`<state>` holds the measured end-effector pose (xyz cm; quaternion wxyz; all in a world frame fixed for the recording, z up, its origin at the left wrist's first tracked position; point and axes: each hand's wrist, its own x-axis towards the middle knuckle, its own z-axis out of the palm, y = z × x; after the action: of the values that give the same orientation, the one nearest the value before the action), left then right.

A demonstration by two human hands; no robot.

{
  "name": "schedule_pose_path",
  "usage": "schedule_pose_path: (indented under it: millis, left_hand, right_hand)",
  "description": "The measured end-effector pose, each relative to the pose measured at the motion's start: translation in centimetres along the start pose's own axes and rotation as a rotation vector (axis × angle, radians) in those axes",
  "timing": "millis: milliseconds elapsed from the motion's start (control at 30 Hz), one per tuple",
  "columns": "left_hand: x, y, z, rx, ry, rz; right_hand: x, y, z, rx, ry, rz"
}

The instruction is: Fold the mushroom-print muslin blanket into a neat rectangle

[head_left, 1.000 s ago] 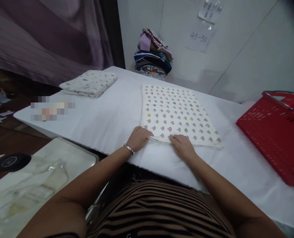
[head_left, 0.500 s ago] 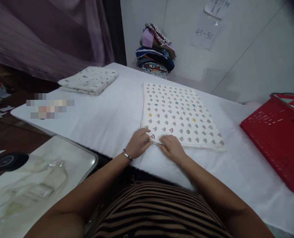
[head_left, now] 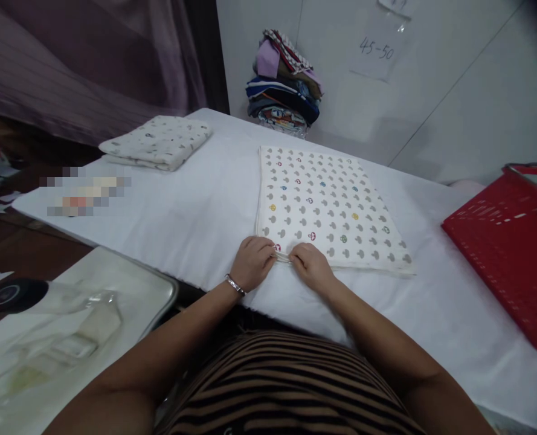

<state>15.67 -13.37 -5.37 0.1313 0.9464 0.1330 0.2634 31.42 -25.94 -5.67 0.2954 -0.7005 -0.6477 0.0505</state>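
Note:
A folded white cloth (head_left: 327, 205) printed with grey and coloured mushrooms lies flat on the white-covered table in front of me. At its near left corner, my left hand (head_left: 254, 260) pinches the edge between thumb and curled fingers; a bracelet circles that wrist. A short way to the right, my right hand (head_left: 311, 264) grips the same near edge, its fingers curled in. A small stretch of the layered edge shows between the two hands. What the fingertips press on is partly hidden.
Another folded patterned cloth (head_left: 157, 143) rests at the table's far left. A red basket (head_left: 508, 241) stands at the right. Stacked folded clothes (head_left: 284, 84) are by the wall. A white tray-like surface (head_left: 127, 284) with clear plastic is at lower left.
My right hand's fingers have curled from lying on the cloth into a grip on its edge. My left fingers have closed more tightly. The view has shifted slightly.

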Motion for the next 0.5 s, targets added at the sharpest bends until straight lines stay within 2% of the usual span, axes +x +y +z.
schedule_pose_path:
  millis: [133,300,500]
  left_hand:
    - [0.38,0.35,0.04,0.043,-0.051,0.060]
    - [0.94,0.41,0.24,0.086,-0.137,0.055]
    - [0.62,0.29,-0.14,0.046,-0.131,0.120]
  right_hand:
    - [-0.03,-0.02,0.09,-0.003,0.002,0.009]
    - [-0.03,0.09,0.20,-0.001,0.007,0.006]
    - [-0.22,0.04,0.49,-0.040,0.033,-0.049]
